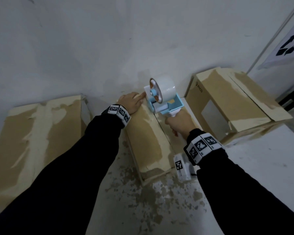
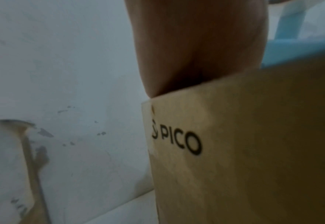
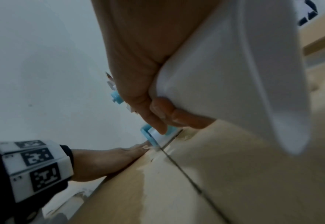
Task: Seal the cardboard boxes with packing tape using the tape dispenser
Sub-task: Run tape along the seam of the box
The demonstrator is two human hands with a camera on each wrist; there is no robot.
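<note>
A brown cardboard box with a "PICO" print stands in the middle, its top flaps meeting at a dark seam. My right hand grips the white handle of a blue and white tape dispenser with a white tape roll. The dispenser's front sits on the far end of the seam. My left hand lies flat on the far left of the box top, its fingers straight and touching the dispenser's front.
A flat, torn cardboard box lies to the left. Another box with loose flaps stands to the right. A white wall is close behind. The floor is white and speckled.
</note>
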